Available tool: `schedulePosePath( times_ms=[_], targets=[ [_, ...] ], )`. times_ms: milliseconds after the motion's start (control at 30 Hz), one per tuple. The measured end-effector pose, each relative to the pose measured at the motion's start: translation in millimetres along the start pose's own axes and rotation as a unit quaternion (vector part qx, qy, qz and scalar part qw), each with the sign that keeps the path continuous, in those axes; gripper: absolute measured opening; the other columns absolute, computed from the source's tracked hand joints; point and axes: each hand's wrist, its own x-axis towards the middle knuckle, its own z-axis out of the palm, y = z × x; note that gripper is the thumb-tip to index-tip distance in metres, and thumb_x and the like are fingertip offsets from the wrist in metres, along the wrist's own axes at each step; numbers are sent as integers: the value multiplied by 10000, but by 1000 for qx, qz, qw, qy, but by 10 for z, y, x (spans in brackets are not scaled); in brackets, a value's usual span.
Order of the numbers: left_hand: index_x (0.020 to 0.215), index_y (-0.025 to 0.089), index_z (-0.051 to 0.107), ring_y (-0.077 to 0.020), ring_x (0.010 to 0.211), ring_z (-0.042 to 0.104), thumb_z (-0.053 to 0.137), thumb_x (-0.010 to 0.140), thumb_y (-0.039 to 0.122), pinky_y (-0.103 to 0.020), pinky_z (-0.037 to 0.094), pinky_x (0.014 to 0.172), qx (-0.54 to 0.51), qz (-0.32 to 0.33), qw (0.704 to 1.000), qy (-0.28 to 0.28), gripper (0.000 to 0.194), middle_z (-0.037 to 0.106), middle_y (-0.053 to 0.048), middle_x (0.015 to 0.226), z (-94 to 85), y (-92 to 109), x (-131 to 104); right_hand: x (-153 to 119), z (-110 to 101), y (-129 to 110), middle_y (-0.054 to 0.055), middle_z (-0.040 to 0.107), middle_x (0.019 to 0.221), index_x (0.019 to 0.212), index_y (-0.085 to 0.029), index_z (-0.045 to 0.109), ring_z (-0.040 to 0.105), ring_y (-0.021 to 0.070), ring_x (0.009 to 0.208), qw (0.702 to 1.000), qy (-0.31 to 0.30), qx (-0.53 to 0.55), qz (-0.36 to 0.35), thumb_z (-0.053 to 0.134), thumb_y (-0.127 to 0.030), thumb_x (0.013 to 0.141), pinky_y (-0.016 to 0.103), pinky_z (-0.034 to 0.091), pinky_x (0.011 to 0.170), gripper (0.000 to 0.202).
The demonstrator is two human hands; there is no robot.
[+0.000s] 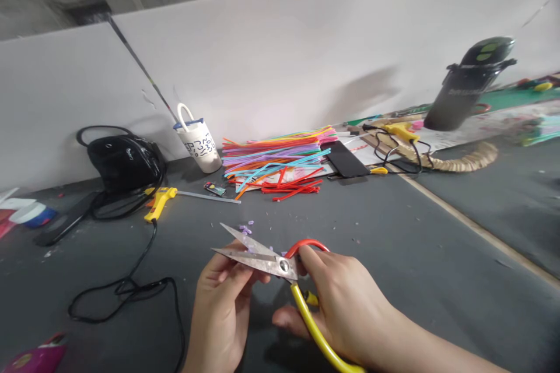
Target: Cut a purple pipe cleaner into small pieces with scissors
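My right hand [350,297] grips a pair of scissors [269,263] with one red and one yellow handle. The steel blades stand apart and point left. Behind and below them, my left hand [225,303] has its thumb and fingers pinched together. The blades cover its fingertips, so what it holds cannot be made out. Small purple bits [245,229] lie by the blade tips, and a few more show between the blades. Under my right palm a small yellow piece [311,298] with a dark end is partly hidden.
Coloured pipe cleaners [275,154] lie in a bundle ahead, with short red pieces [292,187] before them. A yellow glue gun [161,203], black bag [125,164] and white cup [199,145] stand left. Rightward are a phone [345,159], another glue gun [401,130] and a dark bottle [464,87].
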Motion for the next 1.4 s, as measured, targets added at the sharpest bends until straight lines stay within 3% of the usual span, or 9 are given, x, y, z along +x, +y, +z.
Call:
schedulePosePath(
  times_ms=[367,1133,1267,1400],
  targets=[
    [661,198,725,-73,503,594,800,566,197,-141,497,520,8,-13,999,36,121,679,30,587,-11,-3,-18,9,66,23,25,588,657,777,-194,449,573,210,555,1000,19,-19,-14,502,-723,685,259,308,478,540],
    [655,191,714,-71,531,596,725,670,175,-136,482,547,24,-11,999,-29,25,694,27,602,-34,25,15,-1,43,-5,16,589,602,731,-198,460,573,206,517,999,4,-53,6,510,-682,710,250,212,449,487],
    [657,174,713,-87,537,607,716,672,171,-154,488,551,41,-13,998,-43,16,696,4,594,-40,49,28,15,19,22,17,607,607,724,-199,481,580,193,517,997,6,-67,21,507,-601,763,247,223,456,405],
    [654,170,705,-101,546,620,732,652,184,-168,498,545,52,-17,998,-15,31,695,1,606,-38,76,24,42,-35,54,2,587,580,688,-206,459,566,168,511,998,17,-58,26,494,-516,796,232,248,459,331]
  ],
)
